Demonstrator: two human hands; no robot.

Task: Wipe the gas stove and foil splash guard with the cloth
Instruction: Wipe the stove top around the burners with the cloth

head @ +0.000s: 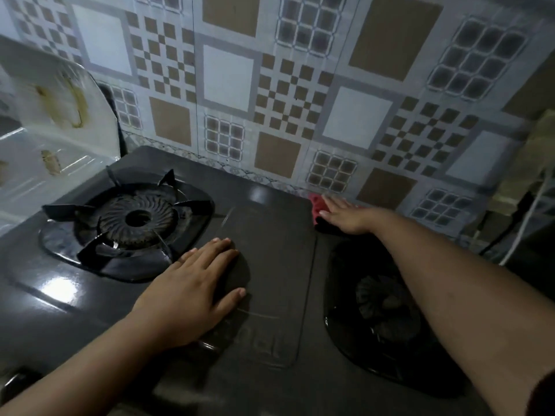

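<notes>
A black two-burner gas stove fills the middle of the view. Its left burner has a pan support; the right burner lies partly under my right forearm. My left hand rests flat, fingers spread, on the stove's centre panel and holds nothing. My right hand presses flat on a red cloth at the stove's back edge, against the wall. A stained foil splash guard stands at the stove's left side.
A patterned tiled wall covering runs behind the stove. Cables hang at the right, beside a dim ledge. A stove knob shows at the lower left.
</notes>
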